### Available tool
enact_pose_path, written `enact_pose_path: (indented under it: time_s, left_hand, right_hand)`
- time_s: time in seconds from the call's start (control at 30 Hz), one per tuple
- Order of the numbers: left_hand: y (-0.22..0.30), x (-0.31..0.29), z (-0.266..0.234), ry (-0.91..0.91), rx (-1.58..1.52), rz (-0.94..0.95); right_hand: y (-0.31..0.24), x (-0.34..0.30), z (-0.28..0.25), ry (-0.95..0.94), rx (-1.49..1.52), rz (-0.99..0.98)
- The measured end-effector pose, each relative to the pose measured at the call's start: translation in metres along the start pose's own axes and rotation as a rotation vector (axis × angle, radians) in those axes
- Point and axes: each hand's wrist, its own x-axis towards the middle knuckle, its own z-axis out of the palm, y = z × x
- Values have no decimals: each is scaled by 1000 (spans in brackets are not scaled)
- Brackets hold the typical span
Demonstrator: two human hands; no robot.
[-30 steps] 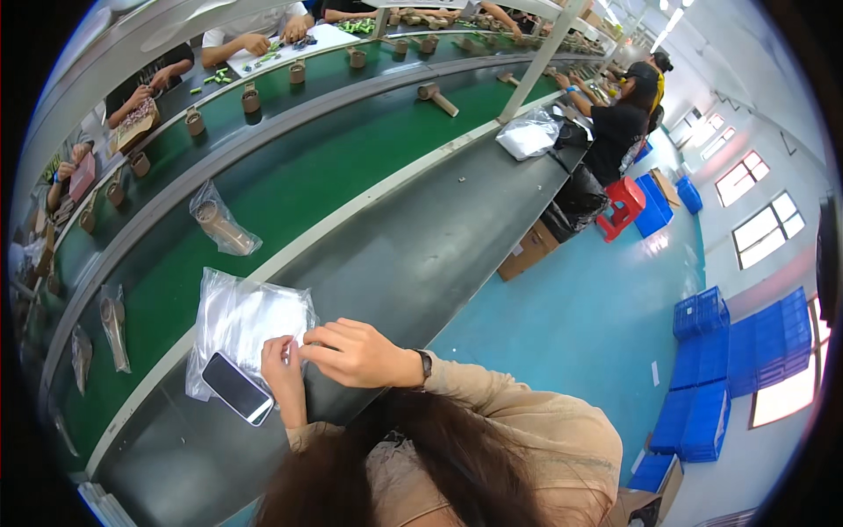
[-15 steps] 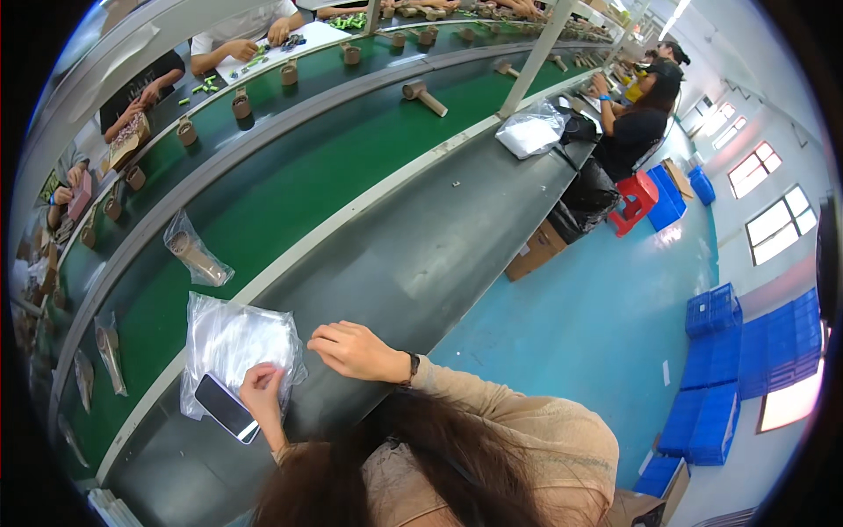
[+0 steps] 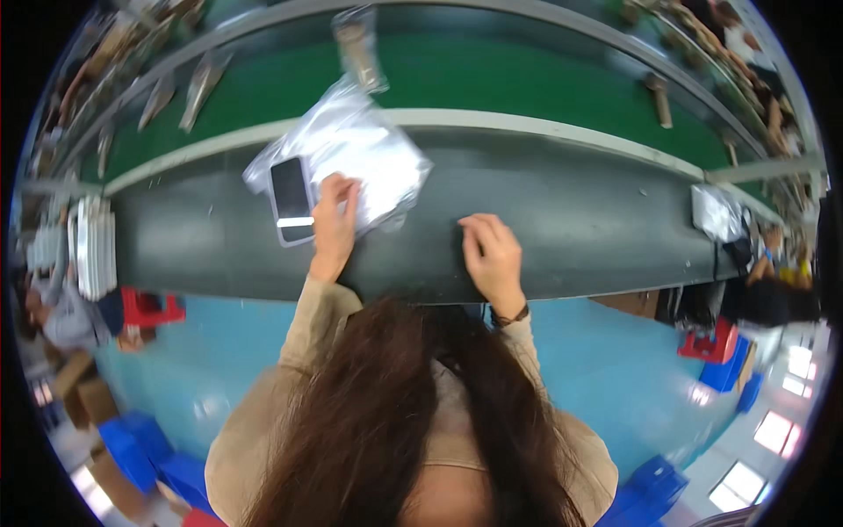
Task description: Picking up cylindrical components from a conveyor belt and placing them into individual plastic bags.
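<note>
- At the left end of the dark surface [image 3: 571, 202] stands a stack of white panels [image 3: 95, 250]; a red stool [image 3: 154, 307] is on the blue floor [image 3: 193, 351], to the near side.
- Beyond the surface, a green belt [image 3: 527, 79] runs behind a pale rail [image 3: 527, 123]; on its left part lie several wrapped items [image 3: 204, 90], blurred.
- Left of the middle, a phone [image 3: 290, 184] with a dark screen lies on the left part of a pile of clear plastic bags [image 3: 391, 162].
- The pile is on the surface, its far corner reaching over the rail to the belt.
- The left hand [image 3: 334, 224] is at the near side of the pile, just right of the phone. Thumb and fingertips come close together; I cannot tell whether the grip is closed on any plastic.
- On the belt beyond the pile lies a brown part in a clear bag [image 3: 357, 48].
- The right hand [image 3: 496, 259], with a dark wristband [image 3: 509, 316], is over the surface, apart from the pile; its grip is loosely open, fingers bent.
- Farther right, a brown piece [image 3: 660, 101] lies on the belt.
- Near the surface's right end sits a white bundle in clear plastic [image 3: 718, 211].
</note>
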Motion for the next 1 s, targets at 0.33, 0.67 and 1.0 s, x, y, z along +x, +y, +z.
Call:
enact_pose_path:
  time_s: [0.33, 0.67, 1.0]
  left_hand:
    - [13, -6, -14, -40, 261, 182]
    - [0, -13, -13, -63, 269, 238]
    - [-9, -23, -20, -27, 259, 242]
  right_hand:
    - [-8, -10, 1, -81, 29, 33]
    - [131, 160, -141, -688, -534, 357]
    - [391, 297, -113, 139, -1122, 302]
